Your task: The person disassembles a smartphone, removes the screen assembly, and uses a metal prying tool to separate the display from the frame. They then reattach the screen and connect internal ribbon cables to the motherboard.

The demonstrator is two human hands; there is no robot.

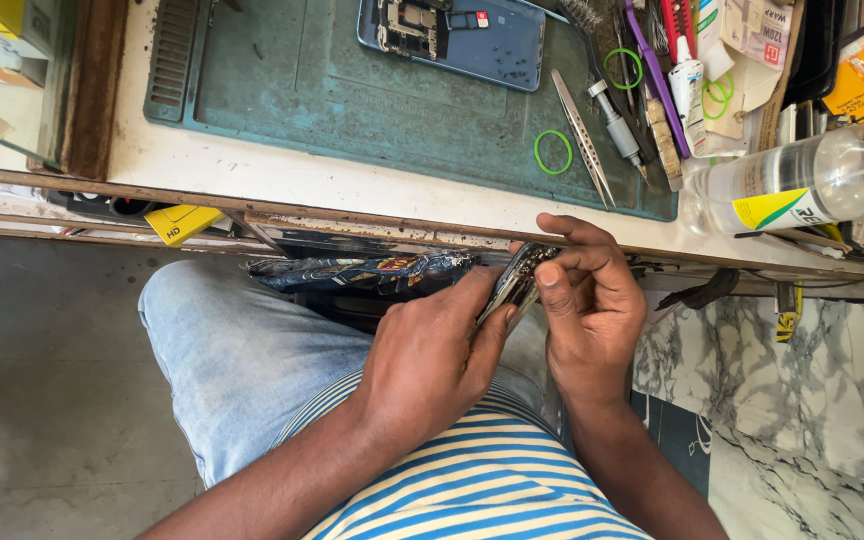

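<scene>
Both hands meet over my lap, below the workbench edge. My left hand [430,355] grips the lower end of a thin metallic phone part [518,280], seen edge-on. My right hand [589,305] pinches its upper end between thumb and fingers. On the green work mat [352,90] above lies an opened phone [452,35] with its circuit board showing. Beside it rest tweezers [582,135] and a small screwdriver [617,125].
Two green rubber rings [553,152] lie on the mat. A clear plastic bottle [802,180] lies on its side at the right, amid tools, a glue tube and boxes. A crumpled dark wrapper [362,270] sits under the bench edge. Marble-patterned floor [782,400] shows at right.
</scene>
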